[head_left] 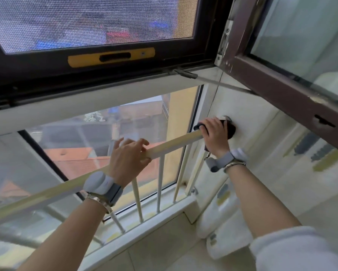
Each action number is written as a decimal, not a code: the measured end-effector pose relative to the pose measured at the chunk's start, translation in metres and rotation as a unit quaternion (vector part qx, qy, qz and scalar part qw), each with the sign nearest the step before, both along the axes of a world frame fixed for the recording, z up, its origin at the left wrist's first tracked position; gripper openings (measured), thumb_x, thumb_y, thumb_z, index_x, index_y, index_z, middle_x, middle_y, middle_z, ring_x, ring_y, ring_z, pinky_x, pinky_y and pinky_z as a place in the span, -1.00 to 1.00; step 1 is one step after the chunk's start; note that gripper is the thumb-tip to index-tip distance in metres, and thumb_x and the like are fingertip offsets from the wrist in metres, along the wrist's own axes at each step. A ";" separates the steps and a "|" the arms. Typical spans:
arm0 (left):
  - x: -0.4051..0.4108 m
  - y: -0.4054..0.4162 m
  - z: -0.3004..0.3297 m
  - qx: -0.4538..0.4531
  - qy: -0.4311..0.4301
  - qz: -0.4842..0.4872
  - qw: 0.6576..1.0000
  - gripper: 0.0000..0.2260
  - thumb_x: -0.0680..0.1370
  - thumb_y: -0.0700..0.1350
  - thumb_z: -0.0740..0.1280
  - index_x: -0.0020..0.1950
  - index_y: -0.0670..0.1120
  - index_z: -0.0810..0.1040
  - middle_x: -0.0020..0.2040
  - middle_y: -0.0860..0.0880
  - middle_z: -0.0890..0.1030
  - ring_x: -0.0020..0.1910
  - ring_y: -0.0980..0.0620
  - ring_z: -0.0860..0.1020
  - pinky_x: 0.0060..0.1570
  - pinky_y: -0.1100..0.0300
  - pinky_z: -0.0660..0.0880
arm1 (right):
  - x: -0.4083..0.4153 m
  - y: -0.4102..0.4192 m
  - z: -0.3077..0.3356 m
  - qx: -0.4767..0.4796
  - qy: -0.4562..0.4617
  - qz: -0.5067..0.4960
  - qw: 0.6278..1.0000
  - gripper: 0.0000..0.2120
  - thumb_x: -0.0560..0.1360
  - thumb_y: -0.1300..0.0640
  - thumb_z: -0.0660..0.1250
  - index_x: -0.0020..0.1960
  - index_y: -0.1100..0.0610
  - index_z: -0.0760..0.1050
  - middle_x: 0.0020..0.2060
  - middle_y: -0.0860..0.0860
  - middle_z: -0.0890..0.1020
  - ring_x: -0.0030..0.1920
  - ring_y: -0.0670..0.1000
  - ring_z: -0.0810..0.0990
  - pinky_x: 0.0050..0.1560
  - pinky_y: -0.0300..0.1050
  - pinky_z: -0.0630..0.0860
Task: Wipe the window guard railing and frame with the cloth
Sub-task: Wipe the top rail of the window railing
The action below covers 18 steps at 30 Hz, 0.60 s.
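Dark cloth (229, 130) gripped by right hand (215, 133) on railing (174, 143); left hand (128, 155) rests there, fingers loose.

Left wrist: grey padded band (103, 187) with lighter top module; metal bracelet (97, 201) just behind it.
Right wrist: matching grey band (225, 159), metal bracelet (233, 165) alongside.
Right forearm: white sleeve (293, 249), pushed up.

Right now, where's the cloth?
Head view, right of centre: the dark cloth is gripped in the right hand at the rail's right end, against the wall by the round metal mount.
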<state>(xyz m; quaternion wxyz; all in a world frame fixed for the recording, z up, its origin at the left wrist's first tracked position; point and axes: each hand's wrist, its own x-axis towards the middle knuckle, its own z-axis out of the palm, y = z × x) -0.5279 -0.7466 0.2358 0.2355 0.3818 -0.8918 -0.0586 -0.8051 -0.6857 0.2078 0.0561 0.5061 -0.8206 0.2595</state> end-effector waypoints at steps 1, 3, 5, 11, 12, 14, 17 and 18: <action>0.000 -0.001 -0.001 0.001 0.002 0.002 1.000 -0.67 0.36 -0.02 0.48 0.09 -0.01 0.55 -0.12 0.08 0.67 0.06 -0.05 0.55 0.28 -0.01 0.22 | 0.008 -0.004 -0.001 -0.030 0.009 0.000 1.000 -0.57 0.55 -0.06 -0.01 -0.02 0.14 0.57 0.00 0.07 0.60 0.17 0.22 0.49 0.26 0.20 0.20; -0.003 -0.001 -0.002 0.005 0.004 0.006 1.000 -0.66 0.35 -0.02 0.49 0.08 -0.02 0.55 -0.14 0.08 0.67 0.04 -0.05 0.55 0.26 0.01 0.25 | 0.032 -0.008 -0.006 -0.068 0.020 0.017 0.997 -0.65 0.54 0.02 0.04 -0.08 0.16 0.54 -0.11 0.08 0.60 0.03 0.19 0.52 0.17 0.11 0.25; -0.005 -0.002 -0.004 0.002 0.005 0.009 1.000 -0.66 0.34 -0.04 0.49 0.08 -0.03 0.54 -0.14 0.06 0.67 0.02 -0.06 0.56 0.23 0.01 0.26 | 0.061 -0.008 -0.009 -0.072 0.028 0.072 0.994 -0.68 0.52 0.06 0.04 -0.02 0.17 0.53 -0.07 0.09 0.60 0.05 0.17 0.50 0.19 0.06 0.20; -0.004 0.001 -0.011 0.009 0.025 0.027 0.999 -0.66 0.34 -0.06 0.51 0.06 -0.08 0.55 -0.14 0.02 0.68 0.00 -0.10 0.56 0.29 0.04 0.19 | 0.064 0.001 0.021 -0.139 -0.083 0.186 0.969 -0.73 0.48 0.30 0.11 0.09 0.19 0.50 -0.02 0.05 0.62 0.02 0.09 0.57 0.12 0.04 0.44; -0.005 0.001 -0.012 0.010 0.029 0.026 0.999 -0.66 0.34 -0.06 0.51 0.05 -0.09 0.56 -0.14 0.02 0.68 0.00 -0.10 0.56 0.29 0.05 0.18 | 0.052 0.002 0.029 -0.180 -0.096 0.159 0.966 -0.74 0.50 0.29 0.10 0.08 0.21 0.52 -0.03 0.04 0.62 0.01 0.07 0.57 0.13 -0.01 0.46; -0.005 0.000 -0.014 0.011 0.037 0.026 0.999 -0.67 0.33 -0.06 0.51 0.04 -0.09 0.56 -0.15 0.03 0.68 -0.02 -0.09 0.56 0.28 0.08 0.16 | 0.020 0.001 0.041 -0.193 -0.070 0.087 0.975 -0.77 0.53 0.29 0.12 0.08 0.25 0.52 -0.02 0.11 0.62 0.01 0.13 0.55 0.11 -0.07 0.41; -0.005 0.001 -0.016 0.001 0.044 0.029 0.999 -0.69 0.32 -0.08 0.51 0.02 -0.11 0.57 -0.17 0.02 0.68 -0.04 -0.10 0.56 0.29 0.07 0.16 | -0.024 -0.002 0.030 -0.017 0.010 0.028 0.999 -0.54 0.55 -0.05 -0.04 0.05 0.19 0.53 -0.02 0.12 0.63 0.09 0.18 0.53 0.16 0.04 0.29; -0.005 0.001 -0.016 -0.002 0.046 0.031 0.998 -0.69 0.32 -0.10 0.51 0.01 -0.12 0.58 -0.17 0.01 0.68 -0.05 -0.11 0.57 0.30 0.05 0.17 | -0.029 -0.002 0.021 0.031 0.035 0.015 0.999 -0.47 0.52 -0.11 -0.11 0.03 0.15 0.54 -0.03 0.08 0.63 0.14 0.15 0.51 0.25 0.07 0.20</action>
